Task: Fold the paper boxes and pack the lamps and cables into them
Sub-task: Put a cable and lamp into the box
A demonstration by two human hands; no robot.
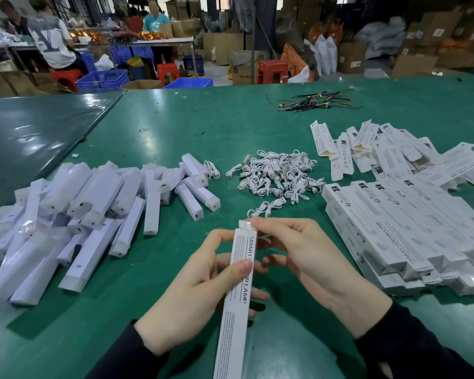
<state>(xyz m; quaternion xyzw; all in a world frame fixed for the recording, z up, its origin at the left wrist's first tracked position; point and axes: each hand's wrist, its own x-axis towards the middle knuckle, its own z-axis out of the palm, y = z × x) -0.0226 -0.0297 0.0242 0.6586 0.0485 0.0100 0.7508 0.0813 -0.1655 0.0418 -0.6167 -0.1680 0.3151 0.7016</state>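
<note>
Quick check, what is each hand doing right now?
Left hand: grips the middle of the lamp box, thumb across its front.
Right hand: fingertips pinch the box's top end flap.

- The paper box (237, 291) you hold runs off the bottom edge of the view; its near end cannot be checked.
- Your left hand (200, 291) covers part of the box's printed title, and its fingers are mostly hidden behind the box.
- Your right hand (304, 258) covers the box's far end; whether the flap there is tucked cannot be told.
- The lamps (74, 214) pile is cut off at the left edge.
- The folded boxes (411, 228) stack is cut off at the right edge.
- The small print on the boxes is too fine to read.
- The wire bundle (312, 101) is too small to tell apart.
</note>
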